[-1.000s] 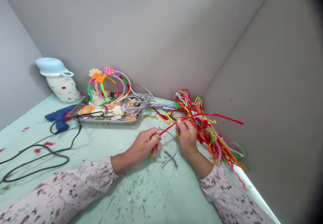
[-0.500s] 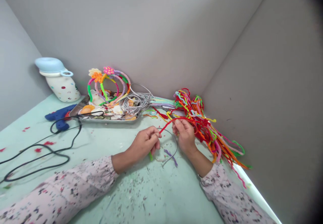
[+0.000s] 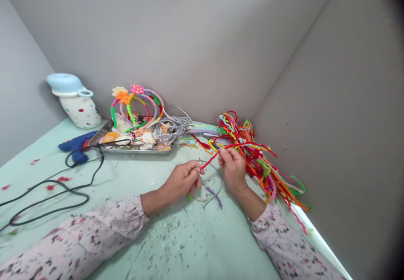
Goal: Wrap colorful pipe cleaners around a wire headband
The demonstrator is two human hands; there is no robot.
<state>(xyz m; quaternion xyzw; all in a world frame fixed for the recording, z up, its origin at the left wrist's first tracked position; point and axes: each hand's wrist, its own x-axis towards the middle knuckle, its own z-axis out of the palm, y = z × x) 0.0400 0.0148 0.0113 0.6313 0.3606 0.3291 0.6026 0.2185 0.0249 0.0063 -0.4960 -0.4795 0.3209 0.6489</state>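
A red fuzzy stem (image 3: 252, 144) runs between my two hands, its free end reaching over the colourful pile at the right. My left hand (image 3: 186, 178) pinches one end of it, fingers closed. Further along the stem, my right hand (image 3: 232, 167) has its thumb and fingers closed on it. A grey wire ring (image 3: 220, 178) passes beside and under my left fingers. Small green and whitish bits show just below that hand, partly hidden. A short purple stem (image 3: 214, 197) lies on the table by the ring.
Behind my left hand, a metal tray (image 3: 142, 151) holds shells, grey wire coils (image 3: 172, 128) and decorated hoops (image 3: 129, 113). Left of it are a blue glue gun (image 3: 77, 144) with a black cord and a white bottle (image 3: 81, 111). Multicoloured stems (image 3: 260, 162) lie right, by the wall.
The red stem's free end has swung out to the right and now shows above the pile. Both hands keep their grip, nearly in place. The view has shifted slightly.
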